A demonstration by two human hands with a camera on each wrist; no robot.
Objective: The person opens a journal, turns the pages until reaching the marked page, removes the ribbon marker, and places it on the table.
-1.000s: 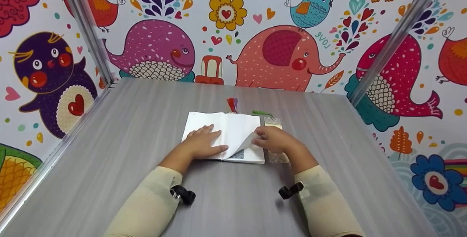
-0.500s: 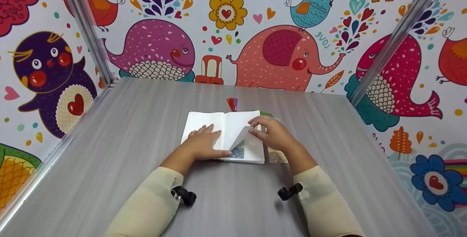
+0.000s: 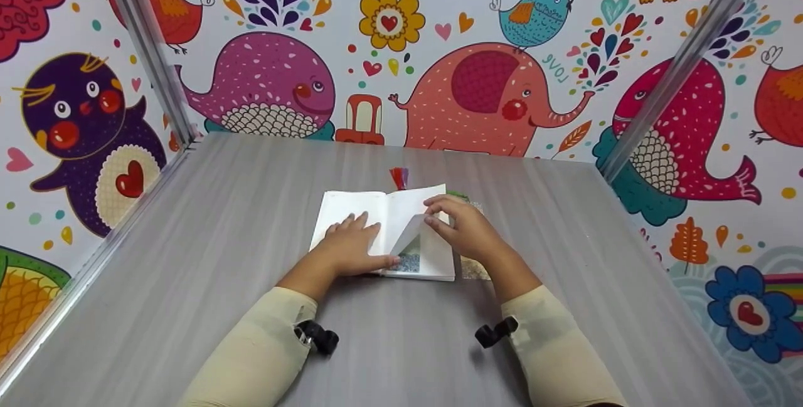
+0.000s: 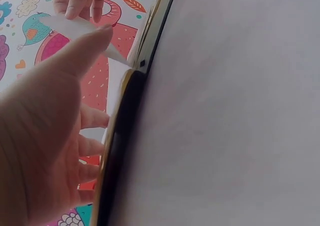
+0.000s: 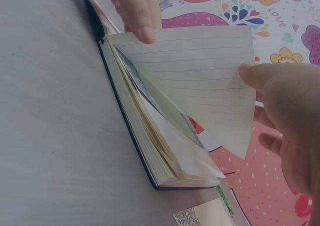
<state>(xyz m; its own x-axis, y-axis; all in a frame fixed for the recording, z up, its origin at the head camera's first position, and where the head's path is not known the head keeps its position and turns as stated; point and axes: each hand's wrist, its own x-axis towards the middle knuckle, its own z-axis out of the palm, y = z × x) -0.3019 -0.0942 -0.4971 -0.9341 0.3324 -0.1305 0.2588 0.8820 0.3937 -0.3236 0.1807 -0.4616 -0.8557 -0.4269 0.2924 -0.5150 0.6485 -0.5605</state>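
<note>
An open notebook (image 3: 436, 264) with lined pages lies on the table. My left hand (image 3: 351, 247) rests spread on its left page, thumb reaching past the centre fold. Between thumb and fingers, my right hand (image 3: 467, 225) pinches the outer edge of a single page (image 5: 205, 66), which is raised and bent over. Beneath it a bookmark (image 3: 409, 263) with a grey-blue pattern lies on the right side. A red and purple tassel (image 3: 399, 178) sticks out beyond the notebook's top edge. Another patterned bookmark (image 3: 475, 269) sits just right of the notebook, partly hidden by my right hand.
A green tassel (image 3: 458, 194) lies at the notebook's upper right corner. The grey table (image 3: 401, 344) ends at a wall (image 3: 426, 31) printed with cartoon animals. Metal posts (image 3: 160, 56) rise at both back corners.
My right hand has shifted slightly left and up, and its fingers have uncurled somewhat. The pinched page stands higher, so more of the bookmark under it shows. My left hand stays nearly still.
</note>
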